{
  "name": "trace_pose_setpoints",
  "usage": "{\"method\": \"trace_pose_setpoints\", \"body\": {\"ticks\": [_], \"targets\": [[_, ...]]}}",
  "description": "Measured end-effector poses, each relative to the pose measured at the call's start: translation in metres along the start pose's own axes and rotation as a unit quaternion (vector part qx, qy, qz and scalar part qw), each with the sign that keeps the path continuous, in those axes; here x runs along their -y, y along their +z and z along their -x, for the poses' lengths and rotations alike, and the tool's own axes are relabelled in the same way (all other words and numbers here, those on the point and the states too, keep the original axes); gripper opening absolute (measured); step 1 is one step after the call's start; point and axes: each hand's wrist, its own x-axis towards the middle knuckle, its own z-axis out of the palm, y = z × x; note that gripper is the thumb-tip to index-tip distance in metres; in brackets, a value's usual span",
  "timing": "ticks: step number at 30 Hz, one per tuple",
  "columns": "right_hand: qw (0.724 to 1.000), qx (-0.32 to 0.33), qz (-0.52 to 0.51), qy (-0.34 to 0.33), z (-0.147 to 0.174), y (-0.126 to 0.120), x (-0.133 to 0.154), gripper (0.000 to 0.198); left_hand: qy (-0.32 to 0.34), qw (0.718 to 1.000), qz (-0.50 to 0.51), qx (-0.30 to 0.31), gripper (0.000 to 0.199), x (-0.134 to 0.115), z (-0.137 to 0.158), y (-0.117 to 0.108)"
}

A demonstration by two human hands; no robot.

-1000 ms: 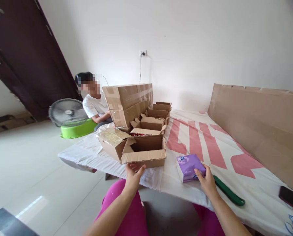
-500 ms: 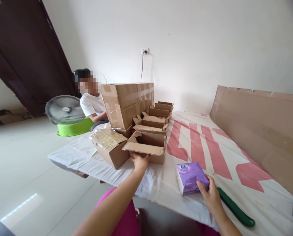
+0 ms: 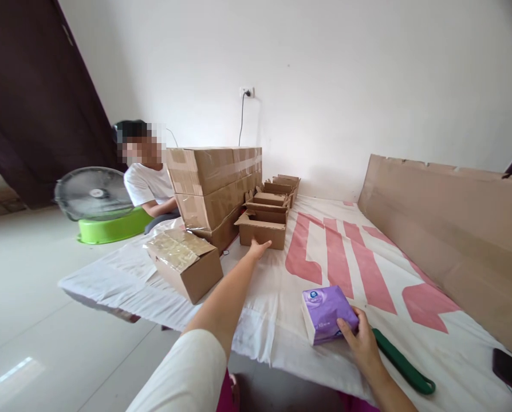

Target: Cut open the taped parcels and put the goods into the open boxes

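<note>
Purple tissue pack [image 3: 325, 312]: lies on white cloth [image 3: 262, 332], near its front edge. Right hand [image 3: 364, 339]: pinches the pack's right end, thumb uppermost. Left hand [image 3: 259, 250]: outstretched, at near wall of open carton [image 3: 262, 234]; grip cannot be told.

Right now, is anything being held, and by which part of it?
The right hand holds the purple pack by its near right corner. The left hand is at the nearest open box's front; no grip shows.
</note>
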Motion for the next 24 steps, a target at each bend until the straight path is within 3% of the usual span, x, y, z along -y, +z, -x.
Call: {"method": "trace_pose_setpoints", "body": {"ticks": [4, 9, 11, 13, 15, 19, 22, 24], "targets": [[1.000, 0.000, -0.005, -0.017, 0.000, 0.000, 0.003, 0.045, 0.014, 0.997, 0.001, 0.071, 0.036, -0.005, 0.030, 0.012], [1.000, 0.013, -0.015, -0.018, 0.000, -0.001, 0.004, 0.049, 0.090, 0.974, 0.000, 0.210, 0.040, -0.013, 0.110, 0.029], [0.996, 0.064, -0.046, -0.033, 0.001, -0.003, 0.004, 0.051, 0.203, 0.938, -0.040, 0.279, 0.066, -0.017, 0.143, 0.029], [0.985, 0.143, -0.080, -0.059, 0.003, -0.004, 0.003, 0.053, 0.308, 0.884, -0.130, 0.327, 0.091, -0.019, 0.169, 0.027], [0.972, 0.204, -0.088, -0.074, 0.005, -0.005, 0.003, 0.053, 0.356, 0.840, -0.217, 0.348, 0.098, -0.016, 0.184, 0.022], [0.970, 0.227, -0.071, -0.054, 0.007, -0.004, 0.006, 0.047, 0.359, 0.813, -0.284, 0.359, 0.084, -0.006, 0.169, 0.008], [0.973, 0.218, -0.060, -0.038, 0.006, -0.002, 0.007, 0.047, 0.303, 0.844, -0.308, 0.318, 0.073, 0.000, 0.128, -0.011], [0.976, 0.209, -0.052, -0.036, 0.006, -0.001, 0.007, 0.047, 0.240, 0.882, -0.328, 0.237, 0.066, 0.004, 0.102, -0.023]]}}
